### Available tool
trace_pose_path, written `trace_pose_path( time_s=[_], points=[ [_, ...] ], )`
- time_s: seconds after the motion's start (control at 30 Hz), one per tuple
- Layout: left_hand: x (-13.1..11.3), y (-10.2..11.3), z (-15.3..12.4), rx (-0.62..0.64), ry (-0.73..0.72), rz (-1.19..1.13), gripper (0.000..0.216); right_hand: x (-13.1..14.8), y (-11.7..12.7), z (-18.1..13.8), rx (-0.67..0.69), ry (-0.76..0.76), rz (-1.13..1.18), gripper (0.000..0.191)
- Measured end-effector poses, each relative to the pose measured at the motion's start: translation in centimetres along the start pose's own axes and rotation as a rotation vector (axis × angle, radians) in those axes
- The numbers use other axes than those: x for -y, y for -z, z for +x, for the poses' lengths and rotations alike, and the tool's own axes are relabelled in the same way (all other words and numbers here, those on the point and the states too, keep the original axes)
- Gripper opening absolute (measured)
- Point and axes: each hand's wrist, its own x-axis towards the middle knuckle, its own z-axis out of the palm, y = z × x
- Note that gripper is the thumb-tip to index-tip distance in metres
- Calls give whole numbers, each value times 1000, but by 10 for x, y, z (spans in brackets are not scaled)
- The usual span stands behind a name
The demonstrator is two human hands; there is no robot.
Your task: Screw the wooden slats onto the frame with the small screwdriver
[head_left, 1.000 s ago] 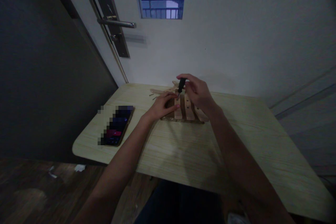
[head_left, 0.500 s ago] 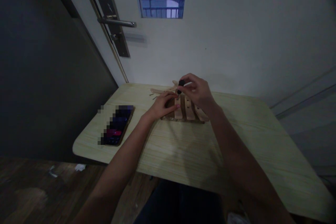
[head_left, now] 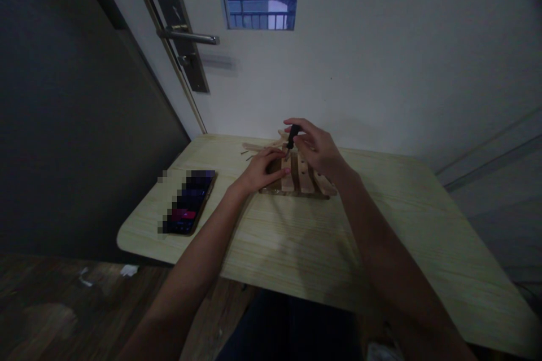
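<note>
A small screwdriver [head_left: 293, 136] with a black handle stands slightly tilted, its tip down at the top end of a pale wooden slat [head_left: 287, 176]. The fingers of my right hand [head_left: 318, 146] are round its handle, with the index finger raised near the top. My left hand [head_left: 259, 170] steadies the same slat, thumb and index finger resting on it a little apart. That slat lies on a brown wooden board [head_left: 272, 186], beside other pale slats [head_left: 304, 177] with dark holes. The exact contact of the screwdriver tip is too small to make out.
Behind my left hand lie loose pale wooden pieces [head_left: 253, 147] and thin dark screws or nails [head_left: 244, 153]. A phone [head_left: 190, 203] rests on the left of the light wooden table [head_left: 271, 242]. Beyond the table's far edge stands a white door with a metal handle [head_left: 190, 37].
The fingers of my right hand have loosened and shifted on the screwdriver, so more of its black handle shows. My left hand and the wooden pieces stay in place.
</note>
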Motion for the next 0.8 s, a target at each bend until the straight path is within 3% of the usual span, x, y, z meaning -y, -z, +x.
trace_pose_path(
  time_s=[0.27,0.4,0.6,0.8],
  points=[
    [3,-2,1,-10,-6,5,48,-3,1,3,-102,-12,-85,31],
    [3,-2,0,-10,-13,6,48,-3,2,2,-93,-27,-58,28],
    [3,-1,0,-3,-11,8,44,-4,2,1,-40,-3,-30,39],
    [2,-1,1,-11,-13,6,43,-5,-1,3,-121,-52,-57,38]
  ],
)
